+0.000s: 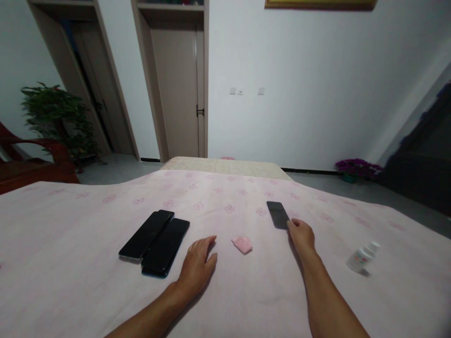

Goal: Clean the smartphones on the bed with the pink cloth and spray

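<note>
My right hand (pixel 302 236) pinches the near right corner of a dark, flat smartphone (pixel 277 214), which lies or is held low over the pink flowered sheet. Resting on the sheet, my left hand (pixel 199 260) has its thumb and fingers apart and holds nothing. Just left of it lie black smartphones, one (pixel 148 234) beside another (pixel 167 246), with edges showing that each may have a further one beneath. Between my hands is a small folded pink cloth (pixel 242 244), touched by neither.
A white bottle (pixel 362 257) with a cap stands to the right of my right forearm. The flowered sheet (pixel 218 211) spreads over the whole surface in front. Beyond are a wooden chair (pixel 38 159), a green plant (pixel 58 119), a closed door (pixel 176 89) and purple flowers (pixel 357 167).
</note>
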Demonstrator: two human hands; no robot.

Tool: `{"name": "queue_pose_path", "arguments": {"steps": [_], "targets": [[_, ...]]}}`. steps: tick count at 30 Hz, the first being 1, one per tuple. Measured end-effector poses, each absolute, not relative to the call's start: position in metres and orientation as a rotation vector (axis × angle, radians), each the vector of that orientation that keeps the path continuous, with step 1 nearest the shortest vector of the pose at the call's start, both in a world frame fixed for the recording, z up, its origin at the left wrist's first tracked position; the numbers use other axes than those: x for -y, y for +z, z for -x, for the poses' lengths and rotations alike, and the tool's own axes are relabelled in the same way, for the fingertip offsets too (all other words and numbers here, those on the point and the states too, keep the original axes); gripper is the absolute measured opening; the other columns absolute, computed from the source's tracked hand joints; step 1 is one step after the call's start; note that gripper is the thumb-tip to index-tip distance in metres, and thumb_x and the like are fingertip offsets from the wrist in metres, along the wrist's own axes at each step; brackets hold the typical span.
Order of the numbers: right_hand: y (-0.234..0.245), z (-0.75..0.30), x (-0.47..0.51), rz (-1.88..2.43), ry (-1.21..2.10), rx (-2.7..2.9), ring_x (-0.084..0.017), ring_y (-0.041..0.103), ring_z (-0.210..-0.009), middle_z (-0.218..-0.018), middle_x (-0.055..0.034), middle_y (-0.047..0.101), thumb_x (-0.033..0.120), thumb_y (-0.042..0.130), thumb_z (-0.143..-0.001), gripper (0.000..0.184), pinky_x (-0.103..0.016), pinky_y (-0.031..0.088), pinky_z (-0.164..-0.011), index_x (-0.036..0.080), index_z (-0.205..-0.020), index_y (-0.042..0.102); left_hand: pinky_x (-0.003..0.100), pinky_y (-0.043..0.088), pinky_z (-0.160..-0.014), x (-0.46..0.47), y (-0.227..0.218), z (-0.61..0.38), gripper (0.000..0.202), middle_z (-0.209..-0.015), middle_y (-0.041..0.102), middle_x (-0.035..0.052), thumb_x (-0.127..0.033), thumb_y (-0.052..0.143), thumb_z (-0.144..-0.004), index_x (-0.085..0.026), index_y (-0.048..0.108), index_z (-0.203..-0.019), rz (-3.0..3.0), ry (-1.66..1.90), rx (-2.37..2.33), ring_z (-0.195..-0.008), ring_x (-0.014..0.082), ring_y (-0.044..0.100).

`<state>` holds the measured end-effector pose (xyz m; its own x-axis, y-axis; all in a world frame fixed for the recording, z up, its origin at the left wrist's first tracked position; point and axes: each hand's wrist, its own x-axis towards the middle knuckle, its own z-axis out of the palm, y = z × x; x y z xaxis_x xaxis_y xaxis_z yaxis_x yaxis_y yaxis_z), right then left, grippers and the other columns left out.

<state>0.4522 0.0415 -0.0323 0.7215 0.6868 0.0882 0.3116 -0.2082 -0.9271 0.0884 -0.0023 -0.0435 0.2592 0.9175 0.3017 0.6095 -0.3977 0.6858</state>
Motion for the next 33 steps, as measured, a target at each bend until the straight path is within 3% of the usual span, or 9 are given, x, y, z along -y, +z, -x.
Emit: {"name": "queue_pose_path", "arguments": {"steps": [3, 7, 11, 18, 22, 33], "targets": [[-0.030, -0.446, -0.040, 1.997, 0.204, 0.875, -0.040, 0.057, -0.115, -0.128, -0.0260, 0.056, 0.040, 0.066, -0.074, 0.055, -0.050, 0.044, -0.096, 0.008, -0.119, 0.068, 0.047, 0.041, -0.109, 0.002, -0.043, -0.088, 0.042, -0.127, 0.066, 0.0103, -0.016, 0.054, -0.085, -0.017, 0.060, -0.127, -2.114, 0.950, -1.383, -0.120, 0.0242, 0.058], [-0.030, -0.425, -0.039, 2.329, -0.118, 1.212, -0.041, 0.046, -0.127, -0.141, -0.0214, 0.048, 0.056, 0.061, -0.081, 0.069, -0.052, 0.038, -0.102, 0.017, -0.137, 0.057, 0.046, 0.042, -0.108, 0.003, -0.044, -0.088, 0.042, -0.126, 0.067, 0.0101, -0.016, 0.054, -0.085, -0.017, 0.061, -0.126, -2.123, 0.949, -1.385, -0.120, 0.0242, 0.058], [-0.032, -0.415, -0.042, 2.443, -0.169, 1.341, -0.040, 0.047, -0.126, -0.142, -0.0226, 0.049, 0.055, 0.052, -0.089, 0.070, -0.050, 0.037, -0.101, 0.013, -0.145, 0.048, 0.045, 0.042, -0.108, 0.003, -0.044, -0.088, 0.041, -0.125, 0.067, 0.0098, -0.016, 0.056, -0.085, -0.018, 0.061, -0.125, -2.140, 0.977, -1.380, -0.119, 0.0242, 0.059], [-0.027, -0.419, -0.046, 2.482, -0.233, 1.309, -0.037, 0.055, -0.113, -0.124, -0.0218, 0.060, 0.039, 0.051, -0.089, 0.051, -0.045, 0.043, -0.093, 0.010, -0.129, 0.061, 0.045, 0.044, -0.107, 0.004, -0.043, -0.089, 0.041, -0.123, 0.069, 0.0094, -0.014, 0.056, -0.083, -0.018, 0.063, -0.123, -2.148, 0.991, -1.392, -0.118, 0.0246, 0.060], [-0.024, -0.420, -0.048, 2.542, -0.214, 1.231, -0.038, 0.055, -0.112, -0.120, -0.0248, 0.059, 0.043, 0.053, -0.087, 0.052, -0.045, 0.043, -0.093, 0.006, -0.122, 0.063, 0.045, 0.043, -0.108, 0.004, -0.044, -0.089, 0.040, -0.122, 0.069, 0.0093, -0.014, 0.056, -0.083, -0.018, 0.063, -0.122, -2.168, 0.989, -1.383, -0.117, 0.0247, 0.060], [-0.028, -0.433, -0.057, 2.592, -0.223, 1.020, -0.042, 0.050, -0.116, -0.127, -0.0281, 0.055, 0.045, 0.050, -0.088, 0.057, -0.051, 0.041, -0.093, 0.002, -0.125, 0.057, 0.046, 0.043, -0.108, 0.005, -0.041, -0.087, 0.036, -0.120, 0.069, 0.0078, -0.013, 0.055, -0.082, -0.020, 0.066, -0.116, -2.214, 0.948, -1.343, -0.117, 0.0251, 0.059]]}}
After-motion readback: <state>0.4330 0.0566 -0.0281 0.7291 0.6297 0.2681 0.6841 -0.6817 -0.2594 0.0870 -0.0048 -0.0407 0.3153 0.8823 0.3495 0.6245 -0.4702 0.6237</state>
